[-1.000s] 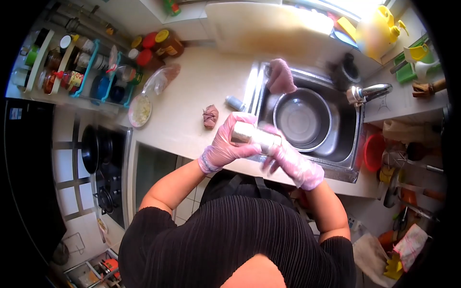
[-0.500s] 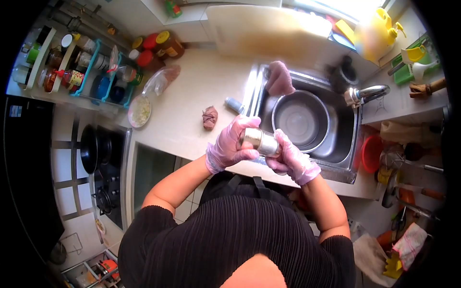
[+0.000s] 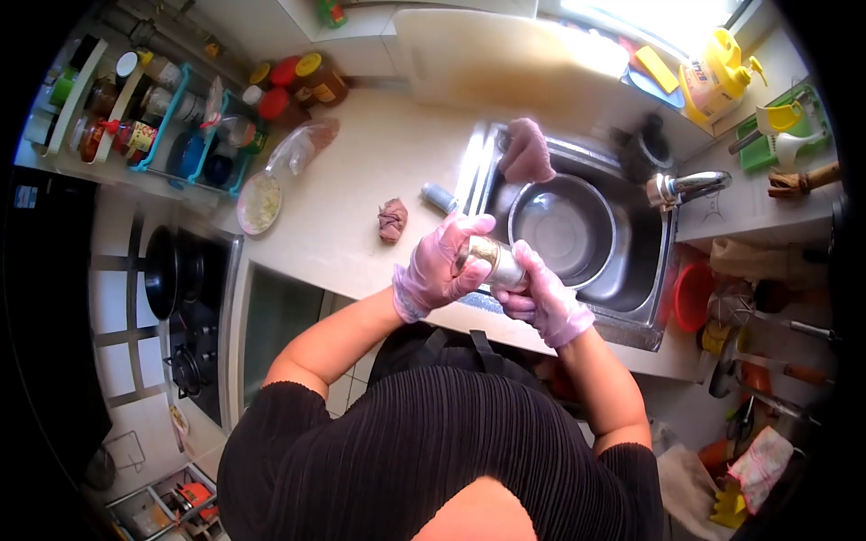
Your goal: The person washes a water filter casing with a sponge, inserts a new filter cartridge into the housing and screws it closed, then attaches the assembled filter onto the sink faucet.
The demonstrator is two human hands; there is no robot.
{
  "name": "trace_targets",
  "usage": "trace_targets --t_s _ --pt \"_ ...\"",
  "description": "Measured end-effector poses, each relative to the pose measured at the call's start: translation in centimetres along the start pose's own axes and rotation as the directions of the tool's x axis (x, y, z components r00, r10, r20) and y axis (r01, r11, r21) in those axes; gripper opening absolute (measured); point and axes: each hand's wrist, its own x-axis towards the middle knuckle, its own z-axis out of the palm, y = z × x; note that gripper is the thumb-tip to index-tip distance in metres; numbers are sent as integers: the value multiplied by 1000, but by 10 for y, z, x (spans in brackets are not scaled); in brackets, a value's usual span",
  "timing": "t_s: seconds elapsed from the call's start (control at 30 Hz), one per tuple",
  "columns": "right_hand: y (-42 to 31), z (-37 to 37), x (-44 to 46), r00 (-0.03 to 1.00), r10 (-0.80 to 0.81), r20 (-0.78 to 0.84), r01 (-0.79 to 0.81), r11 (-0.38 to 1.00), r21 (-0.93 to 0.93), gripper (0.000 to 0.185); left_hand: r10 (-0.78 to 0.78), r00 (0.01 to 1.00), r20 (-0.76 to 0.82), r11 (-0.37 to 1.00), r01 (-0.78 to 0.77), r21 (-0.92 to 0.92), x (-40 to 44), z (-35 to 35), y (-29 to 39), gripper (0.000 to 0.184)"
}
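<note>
Both hands wear clear pinkish gloves and hold one silvery cylindrical container [image 3: 494, 262] between them, over the counter's front edge by the sink. My left hand [image 3: 443, 268] is wrapped round its left end. At its right end are the closed fingers of my right hand [image 3: 548, 298]. A crumpled brown cloth [image 3: 392, 221] lies on the counter to the left of my hands. Just behind them a small grey cylinder [image 3: 439, 197] lies at the sink's edge. What the container holds cannot be seen.
A metal basin [image 3: 562, 231] sits in the sink [image 3: 642, 261], with a pink cloth [image 3: 527, 151] over the rim and a faucet [image 3: 690, 187] at right. Further left are a plate of chopped food [image 3: 260, 204], a plastic bag [image 3: 302, 147], jars [image 3: 320, 79] and a stove [image 3: 194, 329].
The container and both hands have shifted slightly, and the container's printed band has turned into clearer view. The fingers of my right hand have closed round its right end.
</note>
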Motion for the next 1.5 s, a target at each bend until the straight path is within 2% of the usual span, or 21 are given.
trace_targets --t_s 0.1,0.17,0.2,0.27,0.4,0.5,0.6,0.67,0.7,0.73,0.8,0.9,0.93,1.0,1.07,1.17,1.23,1.33,1.4,1.47,1.5 --pt "10 -18 9 989 122 89 -130 987 92 66 22 996 85 995 -14 -96 3 1 -14 53" --pt "9 -5 6 914 -406 21 391 865 -315 73 -193 974 118 949 216 -232 3 -4 -8 51" --pt "6 -8 7 647 -745 159 609 381 -696 76 -393 901 183 829 434 -354 1 -5 -3 49" --pt "-14 -1 -2 488 -732 475 469 -238 -850 76 -489 862 137 774 501 -387 1 5 4 49" --pt "7 -4 7 668 -737 109 485 320 -814 57 -556 797 238 685 601 -412 -1 6 -4 50" --pt "20 -21 24 991 -121 56 112 982 150 50 -80 996 38 997 81 -17 -3 9 -14 61" --pt "42 -45 40 832 -15 554 -321 801 505 54 10 983 186 995 -29 98 0 1 -34 61" --pt "22 -10 18 998 6 -63 4 988 154 65 -135 978 156 988 146 -59 0 4 -25 57" --pt "21 -16 19 974 -225 -28 219 965 -142 75 -282 947 152 925 311 -218 0 5 -19 53" --pt "33 -26 36 699 -715 18 660 635 -403 76 -285 947 148 925 312 -218 0 5 -14 53" --pt "-2 -5 11 389 -850 356 546 -99 -832 69 -521 817 246 702 574 -420 1 7 -7 42" --pt "8 -9 12 504 -783 364 381 -177 -908 57 -536 815 222 687 574 -447 0 12 -6 39" --pt "13 -8 21 534 -834 138 451 144 -881 47 -546 806 227 708 589 -389 3 11 -3 40" --pt "11 -11 24 975 -136 -176 148 987 56 46 -355 933 63 912 360 -196 2 14 -19 48" --pt "20 -23 32 976 116 184 -185 887 423 62 205 975 88 963 -217 162 12 8 -25 51" --pt "18 -18 23 991 -130 20 128 987 101 66 -109 990 93 992 114 -51 5 11 -27 49" --pt "12 -3 20 733 -673 -98 600 707 -374 66 -484 861 155 796 507 -330 4 9 -19 45" --pt "-7 -7 6 485 -713 506 349 -372 -860 65 -609 759 229 538 608 -583 2 20 -26 45" --pt "4 -14 21 403 -778 483 356 -353 -865 51 -597 763 248 624 636 -453 1 23 -28 44" --pt "8 -17 28 827 -529 -191 369 766 -526 40 -338 940 50 902 338 -269 2 28 -29 47" --pt "10 -28 34 936 -322 -140 293 936 -196 40 -175 984 -25 974 169 -151 3 29 -30 48"
